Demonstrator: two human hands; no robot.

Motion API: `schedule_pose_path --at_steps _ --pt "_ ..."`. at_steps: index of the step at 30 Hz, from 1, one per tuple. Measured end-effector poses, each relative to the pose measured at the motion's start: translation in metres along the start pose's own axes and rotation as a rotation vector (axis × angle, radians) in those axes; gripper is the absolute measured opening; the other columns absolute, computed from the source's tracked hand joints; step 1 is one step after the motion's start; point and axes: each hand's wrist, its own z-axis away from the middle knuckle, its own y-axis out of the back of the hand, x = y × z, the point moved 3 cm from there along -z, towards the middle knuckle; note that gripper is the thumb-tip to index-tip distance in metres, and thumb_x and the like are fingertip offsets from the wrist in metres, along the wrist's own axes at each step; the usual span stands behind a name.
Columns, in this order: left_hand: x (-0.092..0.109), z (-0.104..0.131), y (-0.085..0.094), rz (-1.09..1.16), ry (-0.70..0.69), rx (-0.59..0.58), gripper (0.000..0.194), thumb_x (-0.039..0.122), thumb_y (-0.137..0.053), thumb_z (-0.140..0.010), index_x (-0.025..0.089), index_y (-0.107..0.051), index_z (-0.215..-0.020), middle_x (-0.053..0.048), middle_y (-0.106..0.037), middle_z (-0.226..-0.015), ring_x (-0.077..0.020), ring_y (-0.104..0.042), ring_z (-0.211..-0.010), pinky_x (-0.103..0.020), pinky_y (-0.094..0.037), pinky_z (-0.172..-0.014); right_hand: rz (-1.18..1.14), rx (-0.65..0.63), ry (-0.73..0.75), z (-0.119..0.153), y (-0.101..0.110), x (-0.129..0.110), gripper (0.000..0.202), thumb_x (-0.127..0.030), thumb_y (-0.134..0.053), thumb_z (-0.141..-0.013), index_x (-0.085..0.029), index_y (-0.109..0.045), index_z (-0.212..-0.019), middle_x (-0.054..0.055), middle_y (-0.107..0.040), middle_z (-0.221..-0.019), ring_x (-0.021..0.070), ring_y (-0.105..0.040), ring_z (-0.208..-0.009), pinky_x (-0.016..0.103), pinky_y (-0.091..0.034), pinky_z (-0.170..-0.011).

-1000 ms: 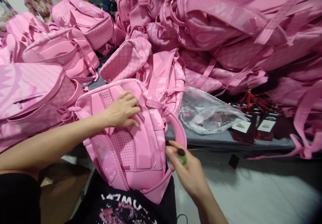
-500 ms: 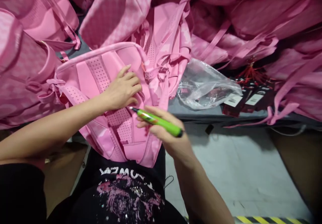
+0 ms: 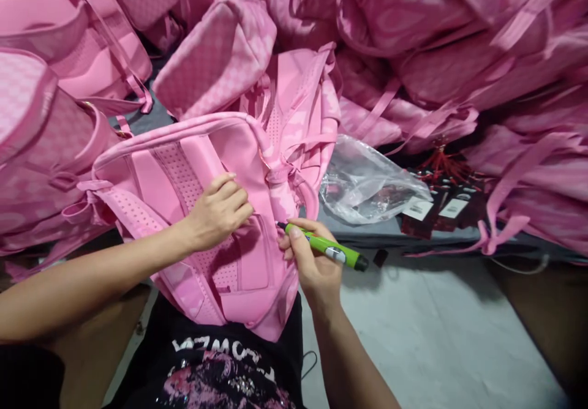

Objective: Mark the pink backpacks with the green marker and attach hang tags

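A pink backpack point(image 3: 241, 136) rests against my body with its padded back panel and perforated shoulder straps facing up. My left hand point(image 3: 223, 207) lies on that panel, its fingers curled in and gripping the fabric beside a stitched pocket; the fingertips are partly hidden. Between the thumb and fingers of my right hand point(image 3: 316, 259) is a green marker pen point(image 3: 333, 250) with a black end. Its dark tip points left, close to the backpack's right side edge; I cannot tell whether it touches the fabric.
More pink backpacks point(image 3: 220, 54) crowd the grey table point(image 3: 367, 231) on the left, back and right. A clear plastic bag point(image 3: 367, 179) lies right of the held backpack. Beside it are dark tags point(image 3: 443, 204) with red strings. Pale floor point(image 3: 436, 323) shows below the table edge.
My left hand's spread fingers have curled onto the back panel. My right hand has shifted right with the marker, its tip now nearer the backpack's right edge. The view has tilted slightly upward.
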Motion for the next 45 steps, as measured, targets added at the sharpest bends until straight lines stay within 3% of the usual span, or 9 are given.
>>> schedule_pose_path --at_steps 4,12,16,32,41,45 --pt "0.006 0.004 -0.001 -0.019 0.039 0.037 0.025 0.024 -0.052 -0.094 0.02 -0.055 -0.07 -0.001 -0.057 -0.071 -0.018 -0.051 -0.08 -0.038 -0.043 -0.1 0.035 0.076 0.023 -0.013 -0.017 0.0 0.029 -0.044 -0.068 -0.083 -0.016 -0.062 -0.083 -0.003 -0.058 -0.054 0.0117 -0.055 -0.046 0.025 -0.047 -0.048" --pt "0.001 0.005 -0.009 0.056 0.036 -0.002 0.018 0.017 -0.051 -0.093 0.019 -0.058 -0.076 -0.001 -0.062 -0.079 -0.0177 -0.054 -0.084 -0.04 -0.04 -0.106 0.146 0.018 0.075 -0.026 -0.039 0.006 0.027 -0.042 -0.066 -0.083 -0.015 -0.064 -0.084 0.0 -0.062 -0.063 0.0122 -0.054 -0.05 0.027 -0.049 -0.051" --pt "-0.002 0.007 -0.012 0.043 0.042 -0.004 0.02 0.018 -0.05 -0.094 0.019 -0.057 -0.076 -0.001 -0.061 -0.078 -0.0171 -0.054 -0.084 -0.04 -0.04 -0.106 0.329 0.067 0.156 -0.028 -0.038 0.01 0.026 -0.041 -0.063 -0.083 -0.015 -0.064 -0.081 0.001 -0.063 -0.062 0.013 -0.055 -0.051 0.028 -0.05 -0.052" --pt "-0.006 0.003 -0.02 0.037 0.033 -0.031 0.022 0.019 -0.047 -0.095 0.018 -0.058 -0.075 -0.003 -0.059 -0.077 -0.0181 -0.054 -0.085 -0.043 -0.043 -0.104 0.185 0.094 0.152 -0.032 -0.042 0.018 0.023 -0.038 -0.062 -0.086 -0.015 -0.063 -0.085 0.002 -0.065 -0.069 0.0142 -0.059 -0.058 0.03 -0.053 -0.059" --pt "-0.006 0.002 -0.021 0.006 0.039 -0.044 0.024 0.023 -0.047 -0.096 0.02 -0.057 -0.075 -0.001 -0.059 -0.077 -0.0182 -0.054 -0.084 -0.041 -0.044 -0.102 0.214 0.118 0.102 -0.032 -0.041 0.02 0.029 -0.045 -0.062 -0.085 -0.016 -0.064 -0.084 0.001 -0.065 -0.068 0.0138 -0.059 -0.058 0.028 -0.053 -0.058" --pt "-0.005 0.003 -0.021 0.034 0.05 -0.032 0.021 0.019 -0.048 -0.095 0.019 -0.057 -0.075 -0.002 -0.06 -0.077 -0.0185 -0.053 -0.083 -0.04 -0.043 -0.102 0.286 0.069 0.141 -0.033 -0.042 0.017 0.028 -0.043 -0.06 -0.088 -0.016 -0.065 -0.086 0.002 -0.066 -0.069 0.0151 -0.06 -0.058 0.03 -0.053 -0.062"
